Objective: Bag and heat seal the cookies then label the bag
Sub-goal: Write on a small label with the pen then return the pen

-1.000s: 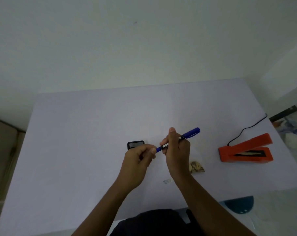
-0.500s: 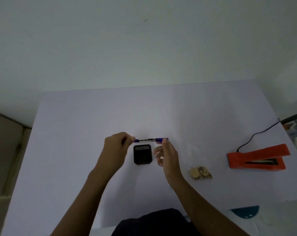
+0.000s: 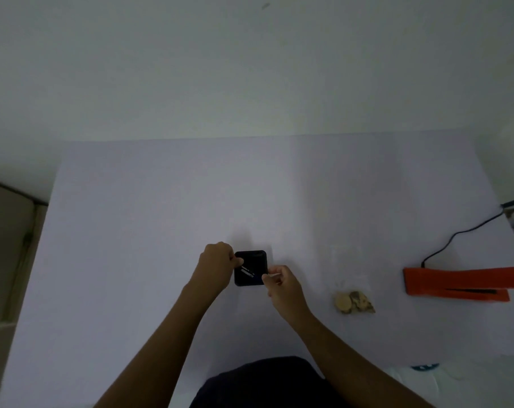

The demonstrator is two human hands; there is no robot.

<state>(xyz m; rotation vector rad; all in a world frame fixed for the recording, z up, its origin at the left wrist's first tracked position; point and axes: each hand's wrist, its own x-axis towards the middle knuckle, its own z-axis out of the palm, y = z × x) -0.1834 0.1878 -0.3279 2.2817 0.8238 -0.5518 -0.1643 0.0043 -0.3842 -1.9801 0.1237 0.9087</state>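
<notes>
A blue marker pen point(image 3: 247, 271) lies slanted just over a black square holder point(image 3: 250, 258) in the middle of the white table point(image 3: 161, 219). My left hand point(image 3: 217, 267) pinches the pen's left end. My right hand point(image 3: 285, 287) curls around its blue right end, which is mostly hidden by the fingers. A clear bag with round cookies point(image 3: 354, 301) lies on the table to the right of my right hand, apart from it. Further right sits the orange heat sealer point(image 3: 462, 282).
A black cable point(image 3: 456, 235) runs from the sealer to the table's right edge. The table's left edge drops to the floor point(image 3: 5, 245). A teal object point(image 3: 425, 366) shows below the near edge.
Both hands moved the pen from in front of me down over the black holder. My left hand took its left end and the right hand closed on the blue end.
</notes>
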